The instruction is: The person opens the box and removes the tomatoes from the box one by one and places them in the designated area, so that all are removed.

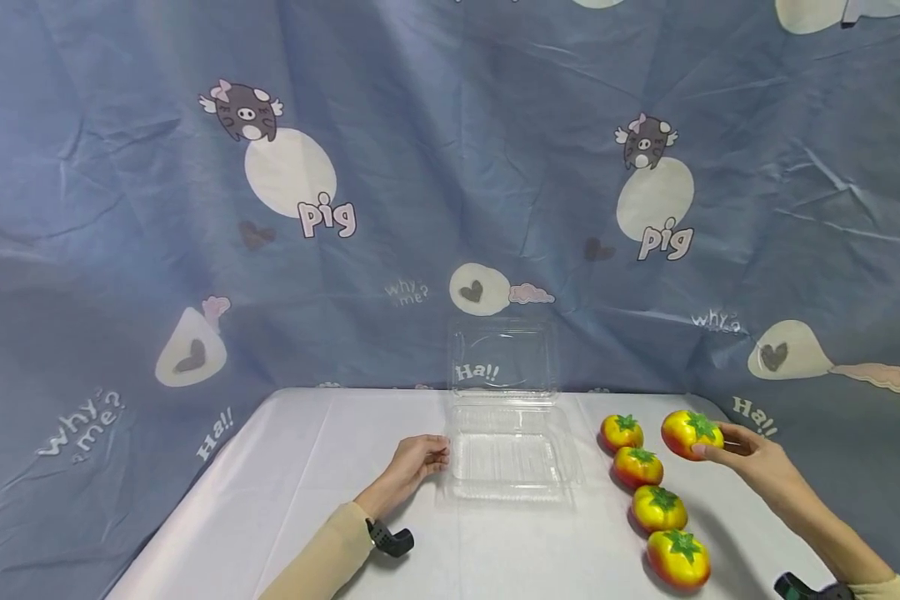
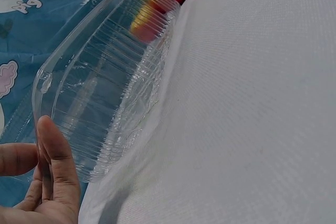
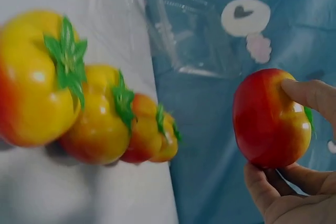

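Note:
A clear plastic clamshell box [image 1: 508, 490] stands on the white table with its lid [image 1: 504, 358] raised at the back. My left hand [image 1: 414, 467] is at its left side, and in the left wrist view the thumb and fingers [image 2: 59, 161] pinch the box's rim. Off to the right, my right hand [image 1: 757, 468] grips a yellow-red persimmon [image 1: 686, 433] with a green leafy top, held above the table. The right wrist view shows this persimmon [image 3: 270, 119] between thumb and fingertips, its top turned toward the palm.
Several more persimmons [image 1: 658, 509] stand in a row right of the box, running from the back toward the front. The white table [image 1: 360, 417] ends at a blue curtain [image 1: 390, 167] printed with pigs.

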A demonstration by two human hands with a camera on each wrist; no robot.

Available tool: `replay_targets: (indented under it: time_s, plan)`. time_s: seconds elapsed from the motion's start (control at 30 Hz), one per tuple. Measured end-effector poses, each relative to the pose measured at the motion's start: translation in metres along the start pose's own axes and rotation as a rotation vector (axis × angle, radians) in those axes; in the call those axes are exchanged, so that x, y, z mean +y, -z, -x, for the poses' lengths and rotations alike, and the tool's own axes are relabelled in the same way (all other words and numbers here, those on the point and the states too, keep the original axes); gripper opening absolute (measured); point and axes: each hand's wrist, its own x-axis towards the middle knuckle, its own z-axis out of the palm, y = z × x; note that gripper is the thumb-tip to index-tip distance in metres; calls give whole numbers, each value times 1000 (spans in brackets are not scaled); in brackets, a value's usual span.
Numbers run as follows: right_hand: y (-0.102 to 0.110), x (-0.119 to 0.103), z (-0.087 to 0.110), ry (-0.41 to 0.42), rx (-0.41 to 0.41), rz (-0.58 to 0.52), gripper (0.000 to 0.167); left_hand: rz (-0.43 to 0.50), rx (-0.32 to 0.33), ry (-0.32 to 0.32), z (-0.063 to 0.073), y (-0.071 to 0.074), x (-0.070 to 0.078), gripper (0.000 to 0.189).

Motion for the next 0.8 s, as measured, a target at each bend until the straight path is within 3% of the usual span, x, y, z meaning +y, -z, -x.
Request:
replay_targets:
  time_s: [0.5,0.8]
  plan:
    - [-9,45,-59,-41,33,-13,101,6,-6,-12,0,-3,1,38]
    - [-22,68,-78,-90,33,17,101,-4,-32,-6,9,-5,10,38]
